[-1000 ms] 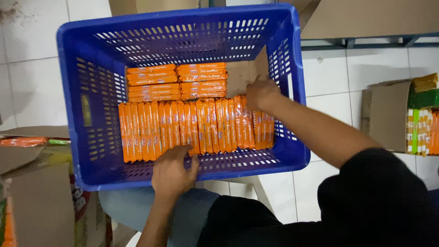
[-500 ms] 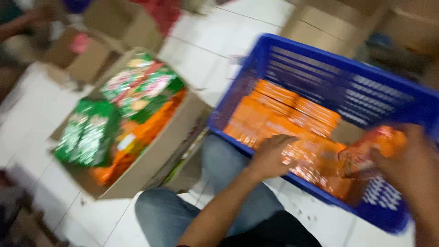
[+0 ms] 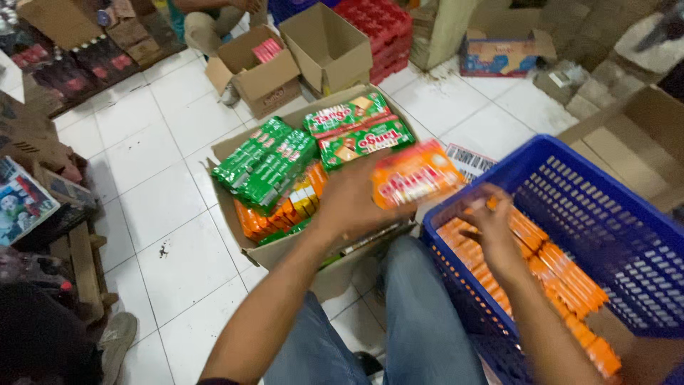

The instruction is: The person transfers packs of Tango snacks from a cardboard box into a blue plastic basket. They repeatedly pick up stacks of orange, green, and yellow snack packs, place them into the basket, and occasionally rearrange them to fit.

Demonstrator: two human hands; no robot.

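My head has swung away from the crate toward the carton on my left, and my left hand (image 3: 349,203), which a second ago rested on the crate's near wall, is now up over that cardboard box (image 3: 235,214), fingers closed around an orange pack of wafers (image 3: 413,175) that it holds between the box and the blue crate (image 3: 627,214). My right hand (image 3: 491,221) has come back from the far corner of the crate and now sits at its near left end, fingers curled loosely on the orange packs in the crate (image 3: 548,271); I cannot tell whether it grips one. The box beside my knee holds green packs (image 3: 267,167) above more orange ones. So I judge another pack is on its way across to join the rows.
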